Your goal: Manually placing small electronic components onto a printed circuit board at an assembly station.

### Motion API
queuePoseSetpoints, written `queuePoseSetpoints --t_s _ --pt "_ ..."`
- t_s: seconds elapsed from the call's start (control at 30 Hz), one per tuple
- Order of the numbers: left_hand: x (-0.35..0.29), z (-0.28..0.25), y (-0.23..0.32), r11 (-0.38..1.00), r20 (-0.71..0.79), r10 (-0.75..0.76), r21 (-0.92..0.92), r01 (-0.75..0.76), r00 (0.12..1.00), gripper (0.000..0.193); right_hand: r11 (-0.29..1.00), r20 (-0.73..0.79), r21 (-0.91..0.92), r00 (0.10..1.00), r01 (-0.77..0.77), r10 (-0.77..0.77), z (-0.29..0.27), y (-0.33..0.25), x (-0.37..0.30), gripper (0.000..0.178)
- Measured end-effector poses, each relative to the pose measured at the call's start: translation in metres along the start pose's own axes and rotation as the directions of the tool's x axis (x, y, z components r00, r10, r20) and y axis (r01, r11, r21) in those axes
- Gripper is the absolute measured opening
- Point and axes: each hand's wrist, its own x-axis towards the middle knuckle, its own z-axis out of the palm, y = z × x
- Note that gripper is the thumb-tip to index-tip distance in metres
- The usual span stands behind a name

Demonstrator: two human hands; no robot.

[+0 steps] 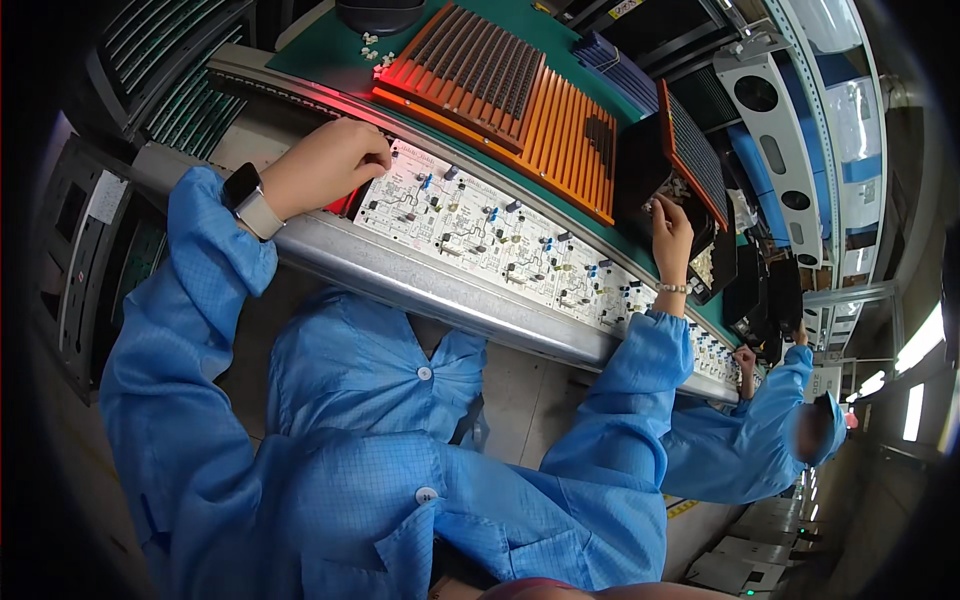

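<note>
My left hand (335, 162), wearing a watch (247, 195), is at the left end of a white printed circuit board (440, 222). Its fingers are curled together by the board's upper left corner, and whatever they pinch is hidden. Blue and black components stand on the board, which lies in a metal rail (450, 290). Over on the right, my right hand (671, 240) reaches to a black bin (640, 165) of small parts. Those fingers are drawn together at the bin's edge; anything between them is too small to name.
Orange slotted racks (565, 145) holding rows of dark parts lie on the green mat (315, 48) behind the rail. Another orange rack (693, 150) leans over the bin. White bits (370, 45) lie near a dark bowl (380, 14). A co-worker (745, 450) works farther right.
</note>
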Motion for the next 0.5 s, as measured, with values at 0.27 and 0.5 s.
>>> queuePoseSetpoints --t_s 0.27,0.5 --pt "0.003 0.004 0.015 0.832 0.137 0.181 0.507 -0.226 0.974 0.009 0.990 0.105 0.029 0.985 -0.140 0.136 -0.003 -0.006 0.013 0.028" --pt "-0.032 -0.022 0.012 0.971 -0.125 -0.010 0.234 0.039 0.992 0.030 0.983 0.026 0.049 0.984 -0.175 0.174 0.006 0.022 0.027 0.023"
